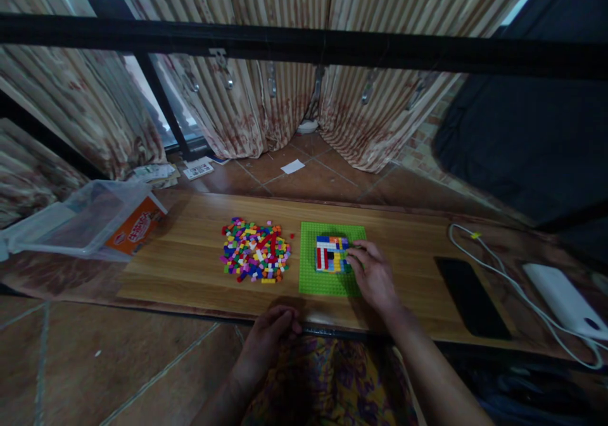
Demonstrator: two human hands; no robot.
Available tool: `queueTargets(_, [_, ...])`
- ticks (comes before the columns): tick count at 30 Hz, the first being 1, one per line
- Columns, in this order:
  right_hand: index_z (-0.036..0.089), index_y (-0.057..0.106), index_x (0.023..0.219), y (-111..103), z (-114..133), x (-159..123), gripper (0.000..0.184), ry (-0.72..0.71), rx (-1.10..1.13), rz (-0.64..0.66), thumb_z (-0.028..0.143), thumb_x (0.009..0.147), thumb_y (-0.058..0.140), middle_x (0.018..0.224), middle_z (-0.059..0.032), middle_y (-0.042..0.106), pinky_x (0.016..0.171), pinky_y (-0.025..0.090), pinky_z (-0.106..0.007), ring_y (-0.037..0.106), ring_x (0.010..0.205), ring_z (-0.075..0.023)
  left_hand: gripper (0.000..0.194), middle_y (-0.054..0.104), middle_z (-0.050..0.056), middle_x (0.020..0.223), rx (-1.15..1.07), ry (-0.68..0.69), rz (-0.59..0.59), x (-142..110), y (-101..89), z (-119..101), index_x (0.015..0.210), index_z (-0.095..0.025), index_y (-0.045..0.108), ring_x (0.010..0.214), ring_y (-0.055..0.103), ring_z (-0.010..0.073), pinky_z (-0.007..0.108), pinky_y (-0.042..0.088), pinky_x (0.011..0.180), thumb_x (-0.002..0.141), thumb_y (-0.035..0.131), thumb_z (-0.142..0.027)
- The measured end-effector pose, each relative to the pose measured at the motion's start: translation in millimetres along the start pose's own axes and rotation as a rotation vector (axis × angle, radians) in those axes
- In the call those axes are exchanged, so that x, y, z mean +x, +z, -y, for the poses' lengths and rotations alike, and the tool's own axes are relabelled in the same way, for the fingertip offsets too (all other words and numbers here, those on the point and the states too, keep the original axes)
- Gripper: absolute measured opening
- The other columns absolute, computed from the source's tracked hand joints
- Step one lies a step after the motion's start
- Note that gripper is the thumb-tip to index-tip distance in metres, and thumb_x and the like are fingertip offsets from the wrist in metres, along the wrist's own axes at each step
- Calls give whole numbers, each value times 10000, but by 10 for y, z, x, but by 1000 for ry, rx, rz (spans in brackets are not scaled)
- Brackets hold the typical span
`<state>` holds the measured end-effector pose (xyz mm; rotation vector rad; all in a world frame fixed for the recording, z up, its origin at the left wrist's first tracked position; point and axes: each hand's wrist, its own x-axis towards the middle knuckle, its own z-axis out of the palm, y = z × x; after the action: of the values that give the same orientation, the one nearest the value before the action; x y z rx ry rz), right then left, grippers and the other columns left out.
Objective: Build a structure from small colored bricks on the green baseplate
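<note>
A green baseplate (308, 280) lies on the wooden table, carrying a low block of building bricks (331, 254) in red, white, blue, yellow and orange. At that block's right edge is my right hand (375, 277), thumb and fingers pinched around what looks like a small light-blue building brick, mostly hidden by the fingertips. My left hand (273, 328) is curled closed by the table's front edge, below the baseplate; whatever its fingers hold, if anything, is hidden. To the left of the baseplate spreads a pile of loose, multicoloured bricks (256, 249).
A clear plastic bin (90, 217) with an orange label stands at the table's left end. On the right lie a black phone (470, 296), a white power bank (565, 299) and a white cable (503, 271). A dark metal bar (285, 43) crosses before the curtains.
</note>
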<state>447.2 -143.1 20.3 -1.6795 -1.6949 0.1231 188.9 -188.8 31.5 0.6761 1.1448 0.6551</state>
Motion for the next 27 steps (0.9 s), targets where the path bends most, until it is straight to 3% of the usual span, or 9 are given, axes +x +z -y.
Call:
queueTargets(8, [246,732,957,-3,-33,16,279,-9,20,25,375,926,487,1143,-92,610,956,481,-454,591,1037,-258,284,637,20,685,19,18,-1,-20,8,-38,844,-146,652,643,527,115,227,388,620,731,667,-407])
queueTargets(16, [240,747,965,141,-42,-104,259,152,259,-127,407,884,566,1091,-85,639,950,479,-427,605,1030,-231,304,640,18,680,24,2,-1,-16,0,-18,845,-154,655,639,544,120,234,400,621,715,670,-428])
queueTargets(27, [212,742,971,243,-7,-132,283,366,466,-217,409,788,653,1061,-95,691,923,487,-437,628,993,-230,323,640,23,667,9,22,-5,14,-3,12,827,-152,658,631,531,121,233,389,612,687,705,-439])
